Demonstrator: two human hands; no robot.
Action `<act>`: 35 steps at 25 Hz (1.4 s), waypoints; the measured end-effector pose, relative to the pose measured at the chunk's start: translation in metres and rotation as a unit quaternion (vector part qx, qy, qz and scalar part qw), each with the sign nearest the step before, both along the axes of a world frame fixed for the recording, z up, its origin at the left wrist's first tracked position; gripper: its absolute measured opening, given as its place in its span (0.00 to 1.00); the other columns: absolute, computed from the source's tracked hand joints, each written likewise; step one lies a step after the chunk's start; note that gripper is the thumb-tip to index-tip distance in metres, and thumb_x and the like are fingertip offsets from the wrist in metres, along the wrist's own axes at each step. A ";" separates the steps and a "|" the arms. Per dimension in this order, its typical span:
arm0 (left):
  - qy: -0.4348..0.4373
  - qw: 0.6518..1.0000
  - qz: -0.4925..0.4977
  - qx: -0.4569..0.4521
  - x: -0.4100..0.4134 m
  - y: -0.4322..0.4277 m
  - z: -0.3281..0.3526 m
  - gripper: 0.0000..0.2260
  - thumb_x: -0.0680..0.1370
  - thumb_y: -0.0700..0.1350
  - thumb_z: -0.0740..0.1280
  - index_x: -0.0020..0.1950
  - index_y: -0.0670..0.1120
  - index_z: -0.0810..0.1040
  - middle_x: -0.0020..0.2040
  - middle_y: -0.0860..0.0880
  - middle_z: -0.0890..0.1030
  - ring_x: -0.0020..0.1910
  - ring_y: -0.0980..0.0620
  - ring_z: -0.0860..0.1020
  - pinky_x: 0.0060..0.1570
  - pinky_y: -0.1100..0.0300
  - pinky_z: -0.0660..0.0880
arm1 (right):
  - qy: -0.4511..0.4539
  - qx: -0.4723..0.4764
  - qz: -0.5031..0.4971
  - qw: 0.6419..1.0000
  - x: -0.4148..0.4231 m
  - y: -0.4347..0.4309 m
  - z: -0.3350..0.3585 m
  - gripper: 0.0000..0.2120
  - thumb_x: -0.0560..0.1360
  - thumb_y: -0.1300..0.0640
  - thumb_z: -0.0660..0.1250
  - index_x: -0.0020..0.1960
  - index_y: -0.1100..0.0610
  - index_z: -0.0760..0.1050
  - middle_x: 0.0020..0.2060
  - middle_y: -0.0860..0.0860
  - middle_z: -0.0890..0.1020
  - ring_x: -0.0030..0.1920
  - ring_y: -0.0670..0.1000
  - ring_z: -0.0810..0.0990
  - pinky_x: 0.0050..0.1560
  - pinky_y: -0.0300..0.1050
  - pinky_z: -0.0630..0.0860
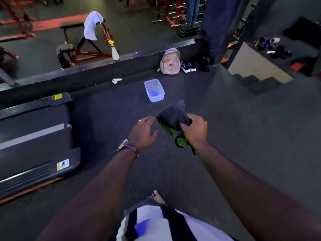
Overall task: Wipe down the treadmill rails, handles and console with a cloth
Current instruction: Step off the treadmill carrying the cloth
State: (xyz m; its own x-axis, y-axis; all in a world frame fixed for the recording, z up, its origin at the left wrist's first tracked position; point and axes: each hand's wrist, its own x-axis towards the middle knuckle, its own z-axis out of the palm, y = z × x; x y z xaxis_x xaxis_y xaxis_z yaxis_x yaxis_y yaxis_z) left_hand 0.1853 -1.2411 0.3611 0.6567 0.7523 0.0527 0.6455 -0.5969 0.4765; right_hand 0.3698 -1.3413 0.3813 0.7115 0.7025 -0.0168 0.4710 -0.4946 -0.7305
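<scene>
Prep stage is what's going on here, no wiping yet: right hand [194,131] is gripping the bunched dark-and-green cloth [173,119] out over the floor, and left hand [144,131] is hovering just beside it, fingers loose, holding nothing. Treadmill [34,136] is sitting off to the left, well apart from the cloth, so I'm guessing the next move is turning that way and reaching a rail.

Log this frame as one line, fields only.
right hand: holds cloth | left hand: open, empty | treadmill: at left, neither hand on it | tub: on floor ahead
</scene>
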 end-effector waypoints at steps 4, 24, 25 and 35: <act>0.017 1.000 0.013 -0.007 0.063 0.101 0.001 0.26 0.75 0.47 0.68 0.70 0.39 0.69 0.67 0.42 0.73 0.66 0.43 0.71 0.63 0.53 0.68 | 0.000 -0.005 0.015 1.000 0.066 0.104 0.000 0.12 0.67 0.62 0.65 0.29 0.55 0.65 0.24 0.48 0.70 0.28 0.46 0.68 0.28 0.44 0.64; 0.046 0.988 0.089 -0.120 0.314 0.563 -0.108 0.24 0.74 0.43 0.70 0.68 0.37 0.72 0.65 0.40 0.75 0.64 0.41 0.73 0.62 0.54 0.68 | 0.004 -0.105 0.144 0.984 0.323 0.643 -0.144 0.15 0.70 0.66 0.64 0.55 0.58 0.82 0.45 0.58 0.84 0.49 0.59 0.81 0.45 0.43 0.70; 0.050 0.987 0.090 -0.126 0.321 0.589 -0.125 0.24 0.74 0.44 0.70 0.68 0.37 0.72 0.65 0.40 0.75 0.64 0.41 0.73 0.63 0.54 0.68 | 0.009 -0.106 0.148 0.983 0.331 0.669 -0.164 0.17 0.70 0.67 0.63 0.56 0.59 0.81 0.46 0.59 0.84 0.50 0.60 0.81 0.46 0.45 0.71; 0.071 0.983 0.101 -0.139 0.369 0.758 -0.326 0.24 0.73 0.48 0.65 0.66 0.38 0.74 0.61 0.38 0.78 0.59 0.38 0.75 0.54 0.47 0.74 | 0.093 -0.154 0.138 0.974 0.374 0.864 -0.415 0.28 0.73 0.58 0.54 0.73 0.55 0.71 0.67 0.56 0.76 0.66 0.58 0.75 0.65 0.51 0.72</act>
